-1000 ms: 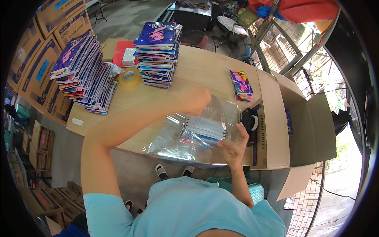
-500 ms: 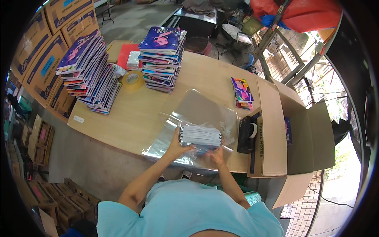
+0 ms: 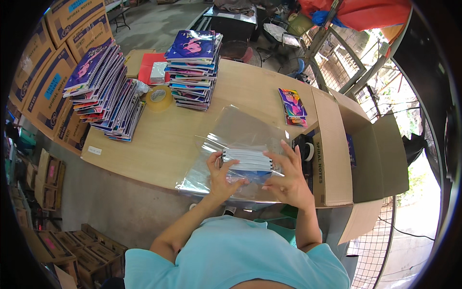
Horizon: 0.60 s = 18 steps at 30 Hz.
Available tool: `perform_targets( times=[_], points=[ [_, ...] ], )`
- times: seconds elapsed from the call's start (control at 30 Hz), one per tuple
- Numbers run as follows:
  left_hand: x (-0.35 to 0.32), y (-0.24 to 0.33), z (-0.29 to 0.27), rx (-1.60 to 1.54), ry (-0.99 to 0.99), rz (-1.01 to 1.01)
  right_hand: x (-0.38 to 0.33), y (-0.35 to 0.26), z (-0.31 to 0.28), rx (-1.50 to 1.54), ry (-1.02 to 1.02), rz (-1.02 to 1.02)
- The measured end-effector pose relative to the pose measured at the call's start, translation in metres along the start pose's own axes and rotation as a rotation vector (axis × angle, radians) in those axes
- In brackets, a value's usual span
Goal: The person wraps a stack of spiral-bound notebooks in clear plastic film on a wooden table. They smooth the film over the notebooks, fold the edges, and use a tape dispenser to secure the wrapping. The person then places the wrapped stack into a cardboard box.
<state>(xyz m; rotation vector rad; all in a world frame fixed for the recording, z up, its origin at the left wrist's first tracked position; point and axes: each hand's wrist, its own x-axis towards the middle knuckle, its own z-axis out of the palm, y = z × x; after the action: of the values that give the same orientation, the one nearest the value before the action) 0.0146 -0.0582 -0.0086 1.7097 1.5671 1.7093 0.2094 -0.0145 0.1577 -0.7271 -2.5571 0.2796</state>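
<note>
A small stack of spiral notebooks stands on edge inside a clear plastic bag at the near edge of the wooden table. My left hand grips the stack's left end through the bag. My right hand presses with spread fingers against its right end. The bag's open end lies flat toward the table's middle.
A tall pile of notebooks and a leaning pile stand at the far left, with a tape roll between them. A few notebooks lie by an open cardboard box. A tape dispenser sits beside the box. Cartons line the left.
My left arm has drawn back from reaching over the bag. Both hands now hold the notebook stack inside the bag near the table's front edge.
</note>
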Motion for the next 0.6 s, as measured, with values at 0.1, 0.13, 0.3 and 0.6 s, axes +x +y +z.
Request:
perform_targets(
  times=[0.1,0.13,0.3,0.6],
  points=[
    [0.009,0.005,-0.021,0.195,-0.201,0.17,0.013,0.005,-0.006,0.167,0.205,0.2],
    [0.013,0.009,-0.027,0.248,-0.257,0.203,0.024,0.005,-0.007,0.143,0.284,0.32],
    [0.044,0.019,-0.048,0.425,-0.555,0.318,0.048,0.058,0.018,-0.239,0.208,0.315],
    [0.081,0.003,-0.065,0.349,-0.868,0.527,0.023,-0.035,-0.073,-0.135,-0.24,0.164]
  ],
)
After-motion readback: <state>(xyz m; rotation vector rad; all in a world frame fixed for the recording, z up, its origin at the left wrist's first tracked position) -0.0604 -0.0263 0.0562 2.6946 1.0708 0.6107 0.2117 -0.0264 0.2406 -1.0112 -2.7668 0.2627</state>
